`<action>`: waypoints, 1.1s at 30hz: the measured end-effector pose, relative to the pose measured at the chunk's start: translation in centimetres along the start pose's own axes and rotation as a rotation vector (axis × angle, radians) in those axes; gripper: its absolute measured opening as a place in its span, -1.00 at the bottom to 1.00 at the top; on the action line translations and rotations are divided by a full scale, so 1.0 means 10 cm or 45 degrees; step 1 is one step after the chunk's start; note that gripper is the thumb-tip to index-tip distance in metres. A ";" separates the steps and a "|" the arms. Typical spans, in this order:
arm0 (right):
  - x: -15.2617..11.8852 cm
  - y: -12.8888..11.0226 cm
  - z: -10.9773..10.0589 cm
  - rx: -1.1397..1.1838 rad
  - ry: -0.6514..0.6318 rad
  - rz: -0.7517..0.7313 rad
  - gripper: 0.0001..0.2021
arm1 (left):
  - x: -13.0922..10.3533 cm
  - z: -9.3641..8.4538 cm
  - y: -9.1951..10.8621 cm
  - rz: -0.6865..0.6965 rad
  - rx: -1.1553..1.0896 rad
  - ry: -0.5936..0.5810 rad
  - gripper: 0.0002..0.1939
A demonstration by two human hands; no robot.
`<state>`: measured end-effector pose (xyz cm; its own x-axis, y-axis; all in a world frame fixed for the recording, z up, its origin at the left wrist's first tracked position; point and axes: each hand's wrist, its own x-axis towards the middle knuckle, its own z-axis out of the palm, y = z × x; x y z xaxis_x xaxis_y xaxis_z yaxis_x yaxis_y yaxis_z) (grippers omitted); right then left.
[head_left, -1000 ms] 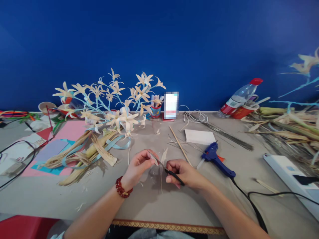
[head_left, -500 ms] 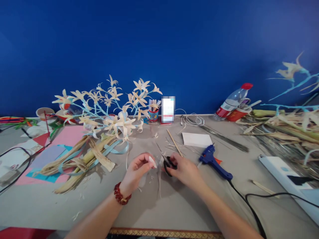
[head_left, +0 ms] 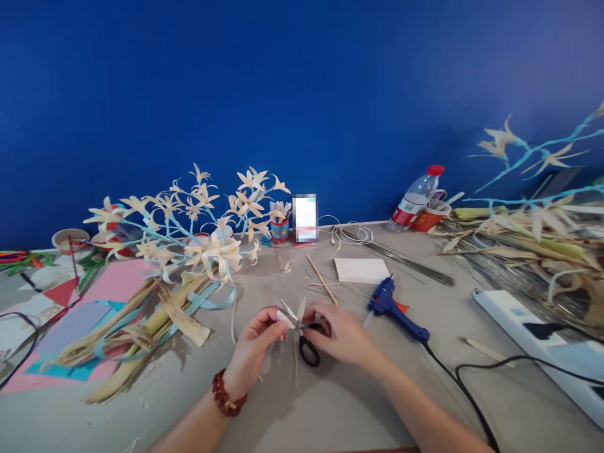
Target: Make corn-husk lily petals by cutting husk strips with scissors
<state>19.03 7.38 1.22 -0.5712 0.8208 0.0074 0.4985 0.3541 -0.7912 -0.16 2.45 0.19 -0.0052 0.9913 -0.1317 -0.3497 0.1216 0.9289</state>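
Between thumb and fingers, my left hand pinches a small pale petal-like piece. My right hand holds black-handled scissors, with the blades pointing up and left beside that piece. One black loop hangs below the right fingers. Under the scissors, thin pale strips lie on the grey table. Whether the blades touch the piece is too small to tell.
Pale flowers on blue stems stand at the back left, above dried husks. Right of my hands lie a blue glue gun, a white block and a power strip. A bottle leans behind.
The scissors have swung closer to the left hand, their blades now beside the pale piece. The view has shifted a little, so the scene sits further left.
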 end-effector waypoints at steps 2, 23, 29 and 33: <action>0.00 -0.02 0.04 0.318 -0.016 -0.011 -0.81 | -0.01 0.02 -0.02 -0.012 0.021 -0.022 -0.91; -0.12 -0.12 0.17 0.460 0.153 -0.229 -0.83 | -0.05 0.03 0.05 0.932 1.098 -0.126 -0.80; -0.12 -0.11 0.19 0.101 0.373 -0.507 -0.89 | -0.07 0.07 0.05 0.885 1.010 -0.183 -0.81; -0.10 -0.10 0.20 0.031 0.387 -0.445 -0.94 | -0.07 0.11 0.02 0.774 0.963 -0.147 -0.86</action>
<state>17.79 5.25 0.76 -0.4832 0.7496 0.4524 0.2925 0.6252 -0.7235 0.78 1.87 0.85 0.1205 0.8896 0.4407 0.3760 -0.4517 0.8091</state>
